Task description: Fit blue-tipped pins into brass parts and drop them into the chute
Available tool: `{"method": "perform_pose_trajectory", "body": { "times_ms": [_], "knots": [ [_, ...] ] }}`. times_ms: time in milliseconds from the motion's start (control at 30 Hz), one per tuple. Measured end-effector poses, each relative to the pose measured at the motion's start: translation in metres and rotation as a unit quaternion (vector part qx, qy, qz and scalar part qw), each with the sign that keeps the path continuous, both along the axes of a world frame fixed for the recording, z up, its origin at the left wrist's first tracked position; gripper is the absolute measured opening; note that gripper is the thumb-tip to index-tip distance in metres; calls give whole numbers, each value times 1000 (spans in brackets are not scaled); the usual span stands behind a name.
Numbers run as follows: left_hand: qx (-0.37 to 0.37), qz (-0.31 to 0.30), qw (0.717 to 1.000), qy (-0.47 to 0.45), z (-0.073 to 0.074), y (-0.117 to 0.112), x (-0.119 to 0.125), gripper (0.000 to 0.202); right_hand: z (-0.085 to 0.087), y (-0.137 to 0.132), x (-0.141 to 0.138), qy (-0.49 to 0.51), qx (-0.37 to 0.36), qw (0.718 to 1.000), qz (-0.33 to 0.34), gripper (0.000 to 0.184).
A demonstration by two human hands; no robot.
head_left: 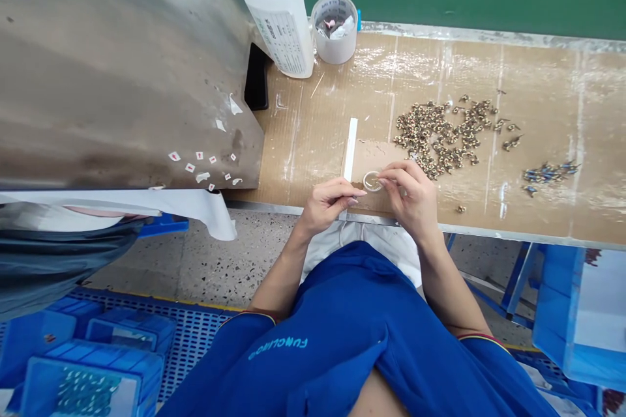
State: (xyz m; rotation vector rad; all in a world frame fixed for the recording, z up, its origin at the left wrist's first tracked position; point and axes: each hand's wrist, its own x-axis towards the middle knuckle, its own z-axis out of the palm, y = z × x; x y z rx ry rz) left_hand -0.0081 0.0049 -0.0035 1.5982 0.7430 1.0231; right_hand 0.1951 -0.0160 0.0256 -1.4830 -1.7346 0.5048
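Note:
My left hand [330, 204] is at the front edge of the bench, thumb and forefinger pinched together. What sits between those fingertips is too small to name. My right hand [412, 199] is also in a pinch, its fingertips over a small clear round dish [370, 187]; anything in them is hidden or tiny. Just behind the left fingers lies a white strip [351, 146]. A loose heap of small brass-coloured metal parts [435, 130] spreads beyond my right hand. Farther right is a cluster of similar parts with blue on them [550, 172].
A white bottle with a blue cap [278, 19] and a tape roll holding scraps [335, 39] stand at the back. A dark phone-like object [257, 78] leans by the metal housing [147, 78] on the left. Blue bins [88, 378] sit below; another person's clothing shows at left.

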Motion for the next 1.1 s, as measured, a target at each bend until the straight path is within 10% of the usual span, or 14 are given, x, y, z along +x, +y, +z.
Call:
{"method": "perform_pose_trajectory", "body": {
  "times_ms": [400, 1100],
  "knots": [
    [57, 1, 996, 64, 4, -2, 3, 20, 21, -12, -4, 142, -13, 990, -22, 16],
    [62, 0, 996, 68, 3, -2, 5, 22, 23, -12, -13, 75, -22, 996, 44, 15]
  ]
}}
